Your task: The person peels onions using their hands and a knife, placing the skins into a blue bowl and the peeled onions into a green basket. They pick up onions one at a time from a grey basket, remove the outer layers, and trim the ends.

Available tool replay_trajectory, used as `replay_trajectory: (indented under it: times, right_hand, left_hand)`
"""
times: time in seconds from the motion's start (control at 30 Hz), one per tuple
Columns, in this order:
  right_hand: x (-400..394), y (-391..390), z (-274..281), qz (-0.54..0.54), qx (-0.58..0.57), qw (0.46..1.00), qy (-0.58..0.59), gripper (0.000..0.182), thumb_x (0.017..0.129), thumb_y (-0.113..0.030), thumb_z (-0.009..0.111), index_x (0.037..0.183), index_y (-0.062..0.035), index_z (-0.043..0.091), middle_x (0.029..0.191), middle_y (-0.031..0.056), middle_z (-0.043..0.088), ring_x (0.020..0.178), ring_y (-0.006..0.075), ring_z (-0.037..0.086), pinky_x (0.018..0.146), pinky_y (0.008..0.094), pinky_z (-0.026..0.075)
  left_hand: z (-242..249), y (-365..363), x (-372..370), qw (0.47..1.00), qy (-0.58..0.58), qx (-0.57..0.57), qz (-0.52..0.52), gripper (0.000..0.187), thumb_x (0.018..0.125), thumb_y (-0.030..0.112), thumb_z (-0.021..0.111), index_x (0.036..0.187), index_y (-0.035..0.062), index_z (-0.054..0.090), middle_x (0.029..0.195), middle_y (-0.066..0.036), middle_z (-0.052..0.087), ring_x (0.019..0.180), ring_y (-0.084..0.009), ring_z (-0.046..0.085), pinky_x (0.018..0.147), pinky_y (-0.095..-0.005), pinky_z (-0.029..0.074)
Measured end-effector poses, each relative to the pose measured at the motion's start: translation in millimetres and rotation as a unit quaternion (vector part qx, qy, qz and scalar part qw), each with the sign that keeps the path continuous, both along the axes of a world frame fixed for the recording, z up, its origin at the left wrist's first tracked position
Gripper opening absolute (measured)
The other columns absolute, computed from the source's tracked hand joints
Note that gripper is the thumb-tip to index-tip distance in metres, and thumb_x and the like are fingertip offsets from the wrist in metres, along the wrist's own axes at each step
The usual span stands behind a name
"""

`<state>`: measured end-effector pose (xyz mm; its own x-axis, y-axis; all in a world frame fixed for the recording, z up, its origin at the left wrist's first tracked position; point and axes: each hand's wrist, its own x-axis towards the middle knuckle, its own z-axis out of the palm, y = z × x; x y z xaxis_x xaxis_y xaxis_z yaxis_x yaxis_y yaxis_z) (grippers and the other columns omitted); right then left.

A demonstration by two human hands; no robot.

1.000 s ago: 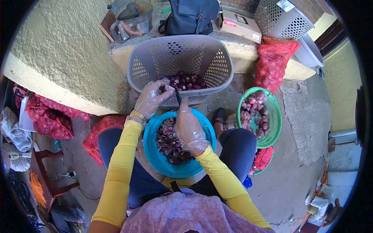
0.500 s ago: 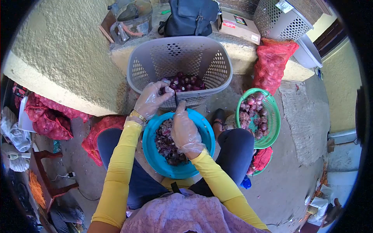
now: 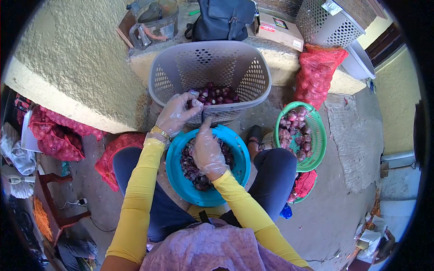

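My left hand [image 3: 177, 110], in a clear plastic glove, pinches a small onion [image 3: 195, 103] at the front rim of the grey basket [image 3: 264, 97]. Just below it my right hand [image 3: 209, 151], also gloved, is closed around a small dark knife [image 3: 203, 117], its blade pointing up toward the onion. Peeled purple onions [image 3: 219, 95] lie in the bottom of the grey basket. Under my right hand, the blue basin [image 3: 242, 167] holds onion skins and scraps [image 3: 201, 180].
Unpeeled onions fill part of a green basket [image 3: 322, 149] at the right. Behind it stands a red mesh sack [image 3: 318, 74]. A black bag [image 3: 226, 20] and a cardboard box [image 3: 279, 30] sit on the ledge. More red sacks [image 3: 58, 140] lie at the left.
My right hand has shifted slightly left and its wrist has turned, with the knife still in it. My left hand has barely moved.
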<state>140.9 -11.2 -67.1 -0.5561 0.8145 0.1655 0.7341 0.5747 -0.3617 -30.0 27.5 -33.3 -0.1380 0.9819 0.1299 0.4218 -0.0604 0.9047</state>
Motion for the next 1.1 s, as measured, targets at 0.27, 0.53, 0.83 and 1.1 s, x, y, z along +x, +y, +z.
replay_trajectory:
  times: [0.27, 0.53, 0.83, 1.1]
  right_hand:
    - [-0.2, 5.1, -72.1, 0.03, -0.082, 0.988, 0.125, 0.083, 0.091, -0.009, 0.063, 0.154, 0.0183, 0.018, 0.115, 0.0355, 0.064, 0.082, 0.0352, 0.073, 0.067, 0.0425, 0.059]
    - [31.5, -1.2, -33.5, 0.07, -0.077, 0.983, 0.149, 0.073, 0.096, -0.005, 0.055, 0.153, 0.0202, 0.018, 0.089, 0.0334, 0.065, 0.078, 0.0402, 0.067, 0.069, 0.0489, 0.054]
    - [61.1, 3.8, 11.8, 0.009, -0.141, 0.945, 0.295, 0.026, 0.099, -0.005, 0.057, 0.124, 0.0015, 0.053, 0.091, 0.0148, 0.064, 0.074, 0.0247, 0.061, 0.068, 0.0377, 0.05]
    - [49.7, 37.4, 91.2, 0.045, -0.291, 0.832, 0.471, 0.04, 0.089, -0.01, 0.081, 0.123, 0.0007, 0.062, 0.107, 0.0071, 0.072, 0.095, 0.0126, 0.066, 0.09, 0.0313, 0.053]
  left_hand:
    - [-9.8, -3.7, -1.6, 0.981, -0.183, -0.036, -0.058, 0.042, 0.096, 0.016, 0.074, 0.129, -0.0041, 0.057, 0.096, 0.0, 0.062, 0.091, -0.0097, 0.058, 0.087, -0.0277, 0.049]
    - [-16.4, -1.5, -9.2, 0.963, -0.266, -0.043, -0.023, 0.044, 0.097, 0.008, 0.071, 0.136, -0.0036, 0.053, 0.101, -0.001, 0.061, 0.095, -0.0103, 0.06, 0.093, -0.0264, 0.05]
    - [38.4, -20.0, -9.7, 0.941, -0.327, -0.087, -0.014, 0.052, 0.101, 0.022, 0.063, 0.145, -0.0022, 0.05, 0.118, -0.009, 0.068, 0.111, -0.0183, 0.067, 0.099, -0.0336, 0.055]
    - [61.5, -33.9, 4.6, 0.908, -0.391, -0.097, -0.111, 0.064, 0.093, 0.03, 0.07, 0.145, -0.0023, 0.05, 0.125, -0.012, 0.068, 0.117, -0.0215, 0.066, 0.103, -0.0369, 0.053]
